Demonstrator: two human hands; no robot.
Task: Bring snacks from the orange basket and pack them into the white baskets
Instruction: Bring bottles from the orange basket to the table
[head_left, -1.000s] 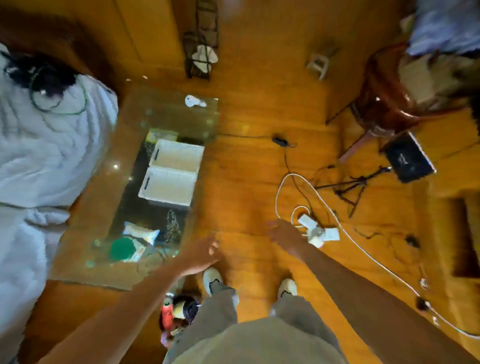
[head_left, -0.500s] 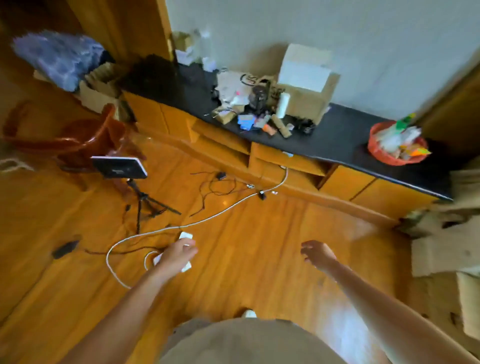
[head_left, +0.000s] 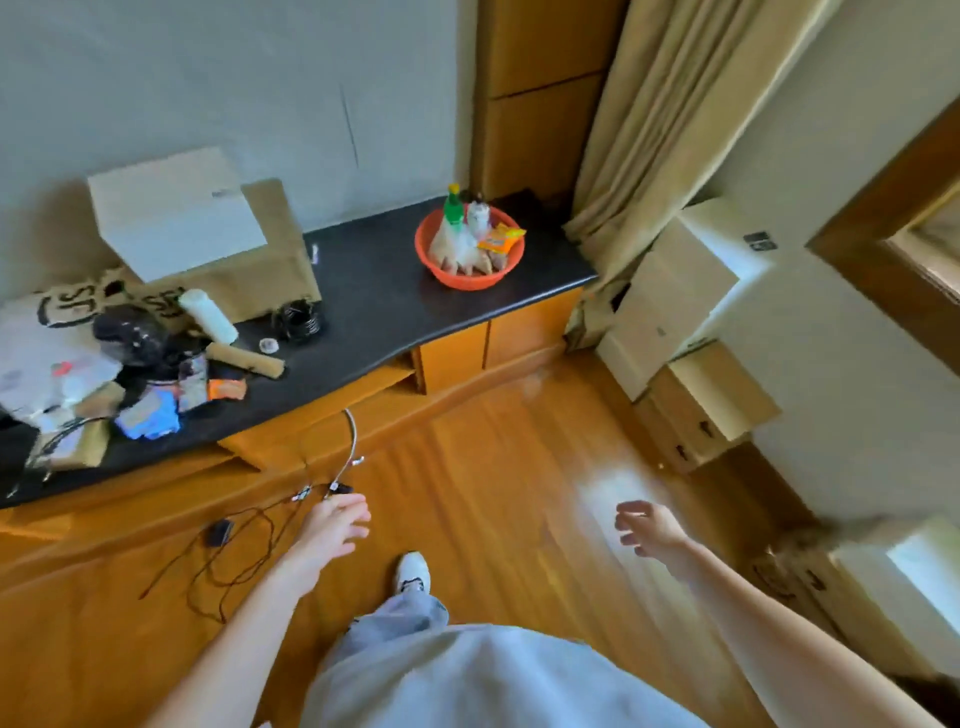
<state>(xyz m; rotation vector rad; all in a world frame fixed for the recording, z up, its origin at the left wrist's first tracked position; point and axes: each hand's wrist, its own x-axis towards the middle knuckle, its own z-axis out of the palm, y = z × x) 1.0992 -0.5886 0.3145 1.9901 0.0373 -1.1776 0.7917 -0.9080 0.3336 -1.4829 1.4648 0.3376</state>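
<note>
While a glossy orange-brown wooden plank floor (head_left: 498, 467) fills the lower part of the head view, a long black-topped counter with orange wooden cabinet fronts (head_left: 374, 306) runs along the grey wall beyond it. Beige pleated curtains (head_left: 670, 114) hang at the counter's right end, with stacked brown and white cardboard boxes (head_left: 675, 312) on the floor just beside them. On the counter's left part a white rectangular box (head_left: 176, 213) rests on a larger brown cardboard box (head_left: 275, 260), with a jumble of small packets and dark items in front of it.

Near the counter's right end stands the round orange plastic basket (head_left: 470, 248), holding snack packets: a green-capped bottle (head_left: 453, 205), pale cone-shaped wrapped packs and a small orange-yellow packet (head_left: 501, 239) leaning at its right rim. The basket is well apart from both hands.

Thin dark cables (head_left: 244, 540) trail across the floor on the left. One white shoe (head_left: 413, 571) shows beneath grey trousers.

The left hand (head_left: 335, 527) is empty, fingers loosely extended above the floor near the cables. The right hand (head_left: 649, 530) is also empty, its fingers spread and gently curved, touching nothing.
</note>
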